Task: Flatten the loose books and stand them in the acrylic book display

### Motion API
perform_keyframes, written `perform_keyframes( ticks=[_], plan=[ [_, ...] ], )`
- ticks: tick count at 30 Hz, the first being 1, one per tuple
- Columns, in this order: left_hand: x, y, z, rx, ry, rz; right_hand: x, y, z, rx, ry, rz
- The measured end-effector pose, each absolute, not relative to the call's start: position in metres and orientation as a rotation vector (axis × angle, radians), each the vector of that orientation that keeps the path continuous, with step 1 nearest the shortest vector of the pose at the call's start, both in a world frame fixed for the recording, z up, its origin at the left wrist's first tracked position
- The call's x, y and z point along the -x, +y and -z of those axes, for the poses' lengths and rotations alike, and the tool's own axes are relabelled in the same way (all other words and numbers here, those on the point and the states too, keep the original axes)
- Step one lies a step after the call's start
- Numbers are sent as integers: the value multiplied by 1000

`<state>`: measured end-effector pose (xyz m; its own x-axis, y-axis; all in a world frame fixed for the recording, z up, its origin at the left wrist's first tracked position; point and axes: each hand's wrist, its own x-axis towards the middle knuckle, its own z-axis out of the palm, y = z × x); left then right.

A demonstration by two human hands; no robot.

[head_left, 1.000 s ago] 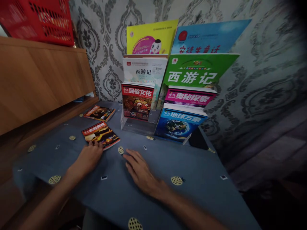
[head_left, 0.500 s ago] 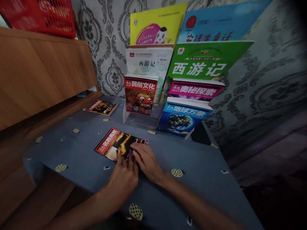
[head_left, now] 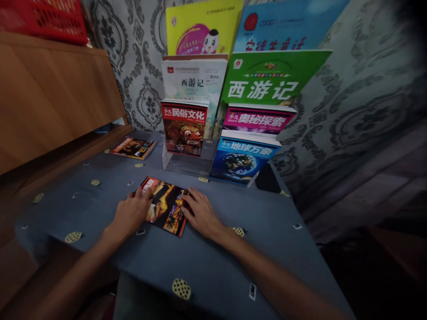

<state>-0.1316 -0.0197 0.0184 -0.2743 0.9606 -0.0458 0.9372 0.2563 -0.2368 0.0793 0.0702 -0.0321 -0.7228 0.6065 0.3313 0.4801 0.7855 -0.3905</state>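
While the red-titled children's paperback [head_left: 165, 205] lay flat and askew on the pineapple-print tablecloth [head_left: 110, 200], the left hand [head_left: 131, 213] covered its title end and the right hand [head_left: 203, 215] its opposite edge, a placing that probably steadied it from both sides. The right hand was loosely spread, touching without gripping; the left was half curled, and whether it pinched the cover could not be told. Beyond stood a clear book stand [head_left: 188, 165], seemingly tiered so that taller volumes, like the green Journey to the West book [head_left: 267, 84], showed their titles above the shorter ones. A second paperback [head_left: 132, 147] lay left of it.
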Motion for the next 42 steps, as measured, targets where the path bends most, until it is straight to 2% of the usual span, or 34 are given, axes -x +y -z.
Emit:
perform_keyframes(
  ticks=[10,17,25,33,36,42],
  plan=[
    [126,-12,-14,1960,-2269,-364,-113,50,18,805,-2517,-317],
    [106,23,2,2261,-2010,-155,-162,-1,22,870,-2502,-243],
    [70,59,19,2633,-1668,239,-189,-44,22,907,-2484,-201],
    [36,78,16,2964,-1326,306,-194,-61,18,889,-2494,-242],
    [36,73,16,2874,-1371,419,-198,-56,16,895,-2493,-302],
    [75,29,25,2356,-1771,551,-198,-30,12,942,-2539,-388]
  ],
)
